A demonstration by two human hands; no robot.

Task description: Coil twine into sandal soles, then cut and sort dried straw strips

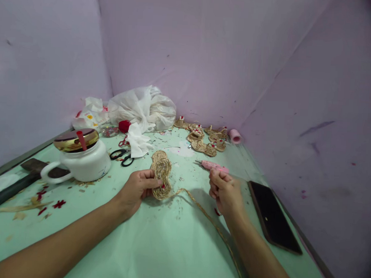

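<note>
Straw coil (pixel 162 165) over mid-table (pixel 134 253); left hand (pixel 135 190) pinches its near end, thumb on top, probably to stop the wound layers shifting. Right hand (pixel 228 194) curled, fingertips pressed together; cannot tell whether thread lies between them. Pink tool (pixel 213 166) just beyond, presumably for quick reach. Loose cord (pixel 200 205) trails nearward.

The coil (pixel 162 165) is now being pinched by the left fingers (pixel 153 182), cord (pixel 204 209) strung to their right; a pink tool (pixel 212 165) is seen just beyond the curled right fingers (pixel 218 181).
</note>
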